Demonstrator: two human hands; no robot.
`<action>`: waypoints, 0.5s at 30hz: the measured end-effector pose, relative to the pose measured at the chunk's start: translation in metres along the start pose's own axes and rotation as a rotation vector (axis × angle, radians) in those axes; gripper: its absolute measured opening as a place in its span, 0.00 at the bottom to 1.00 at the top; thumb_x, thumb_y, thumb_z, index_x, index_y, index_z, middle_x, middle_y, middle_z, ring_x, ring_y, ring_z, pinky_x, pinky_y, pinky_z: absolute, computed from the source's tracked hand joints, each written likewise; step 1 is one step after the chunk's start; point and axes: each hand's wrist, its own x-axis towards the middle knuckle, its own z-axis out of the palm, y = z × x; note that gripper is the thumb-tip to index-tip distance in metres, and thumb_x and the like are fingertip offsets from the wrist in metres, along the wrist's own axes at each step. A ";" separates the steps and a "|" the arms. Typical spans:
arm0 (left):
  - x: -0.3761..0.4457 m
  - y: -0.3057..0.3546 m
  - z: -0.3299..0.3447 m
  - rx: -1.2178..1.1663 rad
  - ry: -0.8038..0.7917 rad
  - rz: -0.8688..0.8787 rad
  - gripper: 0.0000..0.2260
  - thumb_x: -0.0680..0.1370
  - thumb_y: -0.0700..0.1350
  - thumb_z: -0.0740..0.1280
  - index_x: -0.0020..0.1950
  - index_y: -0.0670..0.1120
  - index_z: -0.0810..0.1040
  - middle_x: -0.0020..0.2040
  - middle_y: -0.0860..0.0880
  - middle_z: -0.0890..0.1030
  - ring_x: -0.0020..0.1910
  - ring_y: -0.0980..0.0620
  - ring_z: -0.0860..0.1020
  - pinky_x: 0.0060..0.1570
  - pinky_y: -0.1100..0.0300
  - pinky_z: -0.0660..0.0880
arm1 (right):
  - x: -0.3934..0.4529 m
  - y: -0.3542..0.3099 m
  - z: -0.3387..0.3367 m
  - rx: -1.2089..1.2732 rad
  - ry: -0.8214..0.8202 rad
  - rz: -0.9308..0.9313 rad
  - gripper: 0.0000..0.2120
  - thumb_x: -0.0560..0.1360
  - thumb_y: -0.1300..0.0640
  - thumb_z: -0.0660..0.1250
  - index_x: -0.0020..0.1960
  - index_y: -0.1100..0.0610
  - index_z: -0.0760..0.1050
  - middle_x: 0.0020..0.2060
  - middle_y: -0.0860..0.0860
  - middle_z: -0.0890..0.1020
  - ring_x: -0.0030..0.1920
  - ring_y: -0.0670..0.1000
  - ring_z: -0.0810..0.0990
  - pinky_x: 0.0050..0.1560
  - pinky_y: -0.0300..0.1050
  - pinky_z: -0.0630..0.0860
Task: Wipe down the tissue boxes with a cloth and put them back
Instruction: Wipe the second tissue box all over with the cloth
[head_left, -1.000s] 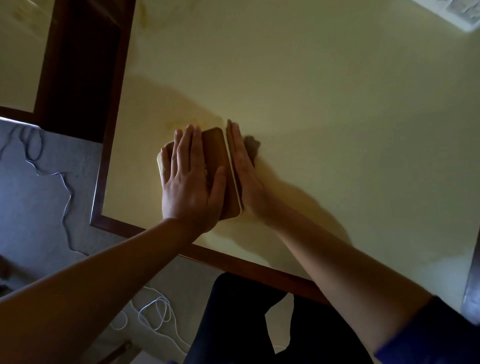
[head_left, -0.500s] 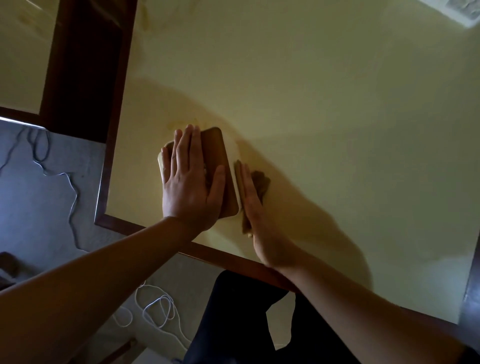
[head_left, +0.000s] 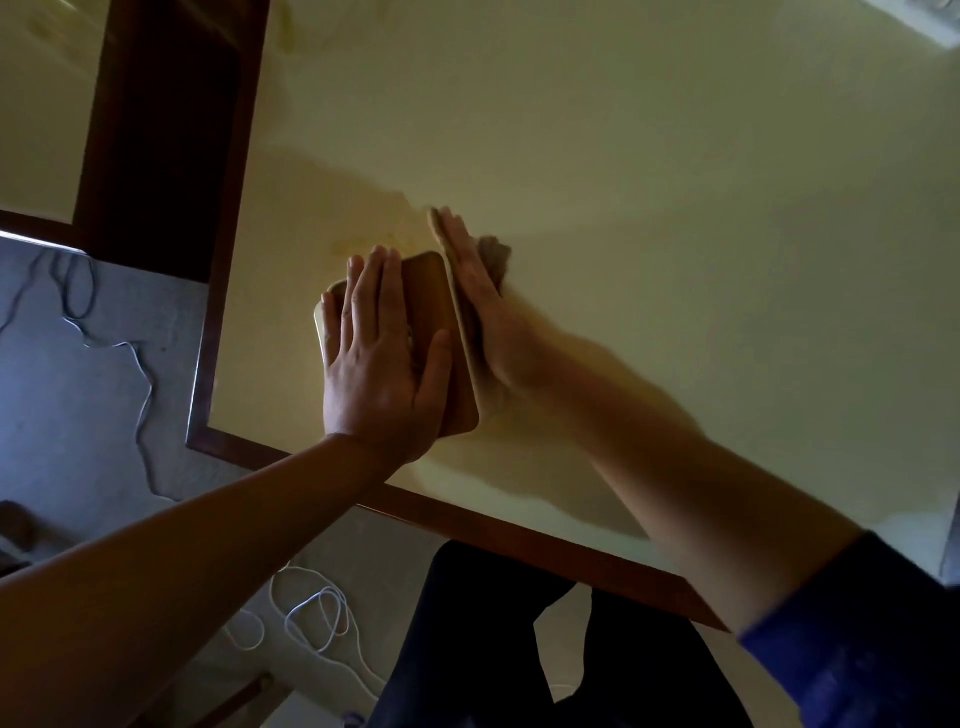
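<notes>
right hand (head_left: 475, 291): slid from the near end to the far end of the tissue box (head_left: 441, 322) side, fingertips now past its far corner
cloth (head_left: 493, 257): carried far with it

No readable text, label, brand, number or sign anywhere in view.

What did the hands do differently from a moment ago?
The right hand slid the cloth back up the box's right side, away from the person, after having swept toward the table's near edge. The left hand stayed flat on top of the tissue box, which did not move.
</notes>
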 end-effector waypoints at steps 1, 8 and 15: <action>0.000 0.000 0.000 -0.001 0.001 -0.001 0.35 0.83 0.59 0.53 0.85 0.43 0.51 0.84 0.45 0.55 0.84 0.44 0.49 0.80 0.37 0.48 | 0.010 -0.002 -0.002 -0.014 -0.010 -0.001 0.25 0.86 0.55 0.44 0.83 0.56 0.47 0.81 0.48 0.52 0.82 0.45 0.44 0.83 0.43 0.40; 0.000 -0.001 0.000 0.001 0.005 0.005 0.35 0.83 0.59 0.54 0.85 0.43 0.51 0.84 0.44 0.56 0.84 0.44 0.50 0.80 0.37 0.48 | -0.012 0.004 0.003 0.010 0.030 -0.035 0.25 0.88 0.53 0.45 0.84 0.52 0.47 0.83 0.42 0.50 0.83 0.41 0.42 0.84 0.47 0.40; 0.001 0.000 0.000 0.004 -0.001 0.000 0.35 0.83 0.59 0.54 0.85 0.43 0.50 0.84 0.44 0.55 0.84 0.44 0.49 0.81 0.37 0.47 | -0.112 0.017 0.016 0.099 -0.022 0.110 0.27 0.87 0.44 0.46 0.84 0.35 0.42 0.84 0.36 0.42 0.84 0.43 0.42 0.84 0.63 0.45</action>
